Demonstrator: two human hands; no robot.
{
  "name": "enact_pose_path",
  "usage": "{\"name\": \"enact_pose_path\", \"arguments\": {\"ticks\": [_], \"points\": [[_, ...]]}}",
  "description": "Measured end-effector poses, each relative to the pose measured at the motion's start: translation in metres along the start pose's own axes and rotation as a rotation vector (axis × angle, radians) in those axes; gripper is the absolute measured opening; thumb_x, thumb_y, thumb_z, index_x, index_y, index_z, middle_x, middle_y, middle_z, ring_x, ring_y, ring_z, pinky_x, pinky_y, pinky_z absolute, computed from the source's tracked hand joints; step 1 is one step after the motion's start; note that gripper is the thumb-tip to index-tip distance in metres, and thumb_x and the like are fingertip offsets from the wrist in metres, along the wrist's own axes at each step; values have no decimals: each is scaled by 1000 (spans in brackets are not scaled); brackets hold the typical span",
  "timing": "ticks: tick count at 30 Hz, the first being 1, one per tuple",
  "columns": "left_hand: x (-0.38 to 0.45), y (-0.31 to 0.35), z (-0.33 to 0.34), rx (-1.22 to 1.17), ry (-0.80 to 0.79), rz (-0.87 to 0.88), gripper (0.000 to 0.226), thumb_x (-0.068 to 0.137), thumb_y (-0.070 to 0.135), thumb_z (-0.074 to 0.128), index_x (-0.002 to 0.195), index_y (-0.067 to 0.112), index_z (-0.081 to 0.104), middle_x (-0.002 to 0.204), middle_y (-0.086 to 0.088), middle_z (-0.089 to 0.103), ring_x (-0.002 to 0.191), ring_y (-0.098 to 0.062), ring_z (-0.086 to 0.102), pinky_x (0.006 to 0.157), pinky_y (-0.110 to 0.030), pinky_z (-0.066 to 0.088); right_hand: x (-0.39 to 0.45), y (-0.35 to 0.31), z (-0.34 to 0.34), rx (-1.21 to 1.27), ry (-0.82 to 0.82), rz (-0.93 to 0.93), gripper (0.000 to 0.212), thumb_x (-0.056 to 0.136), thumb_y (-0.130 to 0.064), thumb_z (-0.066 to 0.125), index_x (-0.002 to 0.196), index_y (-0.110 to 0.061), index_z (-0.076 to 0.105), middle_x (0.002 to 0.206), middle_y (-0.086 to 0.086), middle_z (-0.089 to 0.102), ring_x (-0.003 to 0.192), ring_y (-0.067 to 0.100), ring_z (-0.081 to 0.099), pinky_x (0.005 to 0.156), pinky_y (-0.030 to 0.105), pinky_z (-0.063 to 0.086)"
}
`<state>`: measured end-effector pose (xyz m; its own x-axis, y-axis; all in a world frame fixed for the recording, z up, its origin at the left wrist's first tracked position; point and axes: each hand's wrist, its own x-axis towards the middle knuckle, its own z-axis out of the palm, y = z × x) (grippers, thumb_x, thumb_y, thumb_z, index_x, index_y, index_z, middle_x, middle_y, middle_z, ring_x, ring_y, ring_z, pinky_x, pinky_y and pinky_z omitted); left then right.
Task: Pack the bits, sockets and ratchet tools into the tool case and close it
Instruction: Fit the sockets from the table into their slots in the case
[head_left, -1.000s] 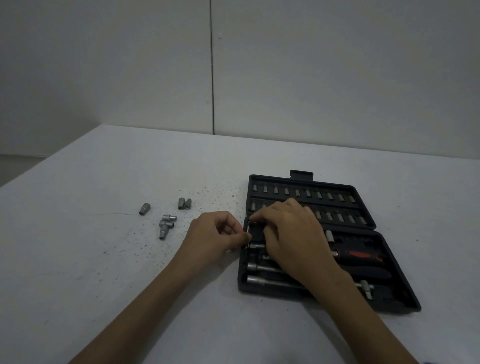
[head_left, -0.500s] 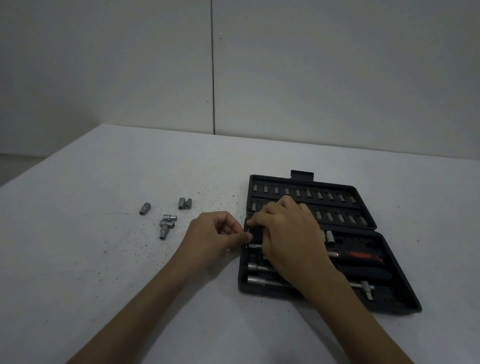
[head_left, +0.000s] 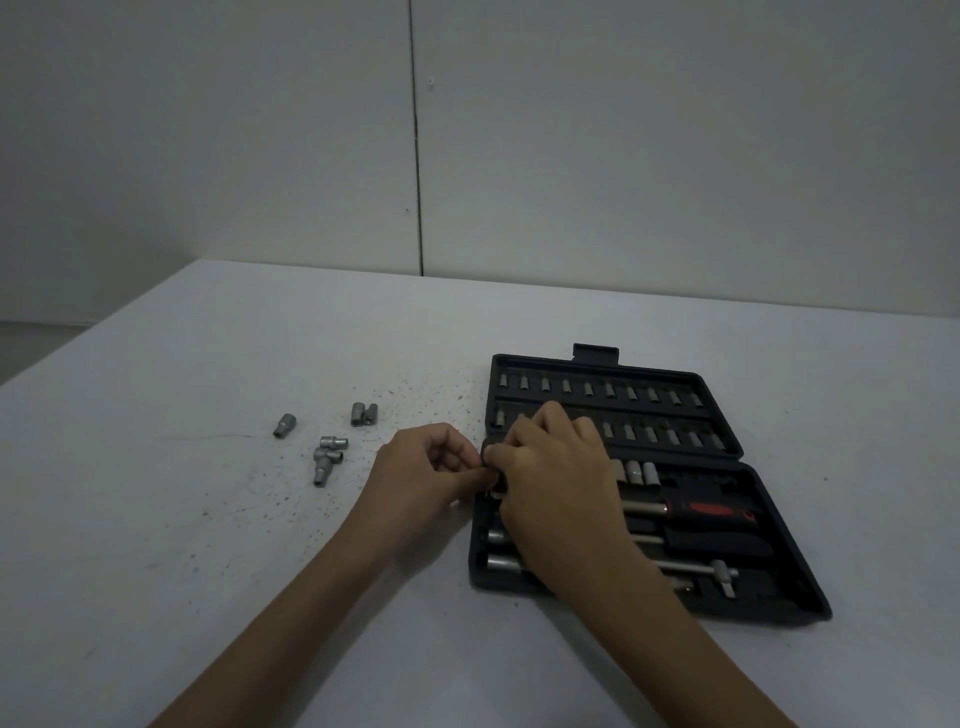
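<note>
While both hands (head_left: 488, 467) pinch something small at the tool case (head_left: 779, 587) edge, loose sockets (head_left: 332, 441) look hard, slick, best gripped sideways.

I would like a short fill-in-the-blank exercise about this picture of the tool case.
1. The black plastic tool case lies ____ on the white table.
2. The loose silver metal sockets lie to the ____ of the case.
3. The screwdriver handle in the case is black and ____.

Missing words: open; left; red
</note>
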<state>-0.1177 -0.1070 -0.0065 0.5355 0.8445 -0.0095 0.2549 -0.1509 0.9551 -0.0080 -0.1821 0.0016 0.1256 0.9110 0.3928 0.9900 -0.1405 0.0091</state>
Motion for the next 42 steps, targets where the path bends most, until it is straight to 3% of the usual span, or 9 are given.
{"name": "enact_pose_path", "arguments": {"ticks": [6,9,14,20,26,29,32,39,42], "points": [[0,0,3,31,32,-28,21,70,7,79,66,15,60,62,0,61,56,-10,54,52,-17,43,0,20,-15,339,-167,162,45,87,-7,46,117,-36,64,112,-10,63,107,15,44,91,31,35],[-1,3,4,-14,24,-57,20,69,3,78,68,11,60,62,-5,60,57,-13,56,51,-18,44,-3,25,-17,438,-122,196,47,86,-2,44,114,-34,64,106,-12,67,104,12,45,94,35,39],[-7,14,7,-189,-11,-121,18,73,-15,67,74,-1,55,60,-11,51,36,0,49,38,-9,38,-6,23,-11,282,-62,77,47,85,-5,46,118,-35,62,107,-10,62,101,16,46,81,29,30],[0,9,3,-80,-5,-140,18,73,-1,74,71,8,58,62,-9,56,52,-12,52,44,-14,40,-4,13,-5,48,33,-36,36,43,-12,80,75,-24,72,68,-6,62,68,19,57,58,28,41],[3,4,2,-49,7,-141,18,73,1,73,70,11,60,61,-4,59,48,-6,51,44,-12,39,-2,-2,-5,3,30,-104,11,48,-17,70,58,-18,65,60,-2,59,64,19,57,61,26,41],[1,6,2,-61,15,-157,19,71,2,76,69,11,59,63,-7,58,51,-9,52,45,-13,40,0,5,-8,61,-37,-34,25,54,-9,76,77,-20,73,75,-2,64,79,21,60,68,30,41],[-2,10,4,-220,2,-185,20,73,-11,70,70,2,55,59,-13,51,43,-8,51,43,-15,42,0,20,-13,211,-170,44,46,82,-7,55,121,-32,61,110,-7,59,108,17,45,85,30,29],[-3,13,4,-201,-20,-163,20,75,-13,67,71,1,54,58,-10,50,37,0,48,39,-10,38,-5,26,-8,405,-70,123,44,87,-5,46,117,-33,61,110,-13,62,104,12,46,93,34,37],[-3,12,3,-176,-35,-150,19,75,-10,69,71,3,55,58,-7,51,39,-1,48,40,-10,39,-4,26,-3,369,-44,93,42,86,-4,47,112,-31,65,104,-11,63,100,14,48,84,32,36]]}}
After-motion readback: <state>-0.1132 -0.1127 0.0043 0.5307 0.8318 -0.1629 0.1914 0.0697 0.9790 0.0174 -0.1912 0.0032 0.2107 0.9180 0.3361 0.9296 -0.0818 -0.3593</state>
